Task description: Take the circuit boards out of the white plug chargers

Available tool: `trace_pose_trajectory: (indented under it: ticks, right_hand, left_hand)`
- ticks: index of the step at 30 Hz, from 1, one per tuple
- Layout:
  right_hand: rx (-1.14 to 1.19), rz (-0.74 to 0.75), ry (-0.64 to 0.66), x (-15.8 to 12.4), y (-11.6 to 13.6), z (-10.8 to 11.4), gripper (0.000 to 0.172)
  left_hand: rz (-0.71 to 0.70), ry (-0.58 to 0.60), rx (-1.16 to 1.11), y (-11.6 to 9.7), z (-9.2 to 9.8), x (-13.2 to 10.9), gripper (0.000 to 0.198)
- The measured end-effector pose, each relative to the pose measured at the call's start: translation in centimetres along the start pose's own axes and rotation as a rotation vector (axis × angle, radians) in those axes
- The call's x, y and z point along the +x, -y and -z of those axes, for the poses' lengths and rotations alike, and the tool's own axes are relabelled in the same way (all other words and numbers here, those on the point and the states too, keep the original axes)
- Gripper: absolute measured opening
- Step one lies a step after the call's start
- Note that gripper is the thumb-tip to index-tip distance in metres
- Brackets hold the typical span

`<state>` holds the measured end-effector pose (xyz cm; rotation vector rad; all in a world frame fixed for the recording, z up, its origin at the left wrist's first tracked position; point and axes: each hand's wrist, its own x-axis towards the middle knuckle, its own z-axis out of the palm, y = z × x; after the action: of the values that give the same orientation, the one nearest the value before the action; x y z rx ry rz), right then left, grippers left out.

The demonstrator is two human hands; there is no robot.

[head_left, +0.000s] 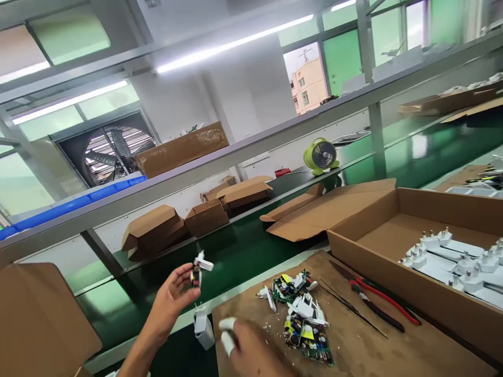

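1. Leftmost from where I stand, a cardboard flap (43,319) rises beside the worker.
2. Next, the left hand (173,296) is raised, its grip pinching a small circuit piece (195,277) with a white plug part between thumb and fingers, above the desk's near-left side.
3. Below it, a white plug casing (204,331) sits just left of the desk's brown top (353,353).
4. The right hand (255,348), white covers on two fingertips, is blurred low over the brown top; I can't tell whether its grip holds anything.
5. Beyond lies a heap of circuit boards (308,335) and white parts.
6. Then tweezers (349,306) and red-and-black pliers (387,303).
7. Far right, an open carton (369,259) holds white plug adapters (473,269).
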<state>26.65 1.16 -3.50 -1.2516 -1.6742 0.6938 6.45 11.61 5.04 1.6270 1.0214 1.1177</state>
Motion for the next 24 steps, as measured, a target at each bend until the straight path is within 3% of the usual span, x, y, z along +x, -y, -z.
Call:
trace_pose_trajectory:
  ticks: [3, 6, 8, 11, 14, 17, 20, 24]
  right_hand:
    - [0.192, -0.163, 0.004, 2.1, -0.8, 0.3, 0.035]
    - [0.308, -0.241, 0.055, 3.0, -1.1, 0.3, 0.039]
    - [0.342, -0.250, 0.100, 3.0, -0.9, 0.4, 0.033]
    - [0.316, -0.207, 0.163, 2.7, 0.0, 0.9, 0.027]
    - [0.231, -0.154, 0.219, 2.4, 1.2, 1.8, 0.027]
    - [0.103, -0.131, 0.320, 1.8, 2.6, 3.3, 0.036]
    - [-0.050, -0.115, 0.460, 0.9, 3.9, 4.9, 0.057]
    - [-0.314, -0.035, 0.588, -0.4, 5.7, 6.6, 0.082]
  left_hand:
    - [0.005, 0.202, 0.004, 0.2, -2.4, -6.6, 0.086]
    - [-0.088, 0.405, 0.278, 1.3, -4.2, -11.2, 0.061]
    - [-0.195, 0.357, 0.448, 1.5, -3.4, -12.6, 0.054]
    - [-0.278, 0.106, 0.616, 1.1, 1.3, -13.6, 0.056]
    - [-0.237, -0.096, 0.992, 1.6, 7.4, -14.4, 0.039]
    - [-0.129, -0.158, 1.342, 3.7, 11.0, -15.1, 0.026]
    - [-0.130, -0.144, 1.367, 5.4, 10.8, -15.4, 0.020]
    - [-0.179, -0.050, 0.969, 4.0, 6.9, -15.5, 0.015]
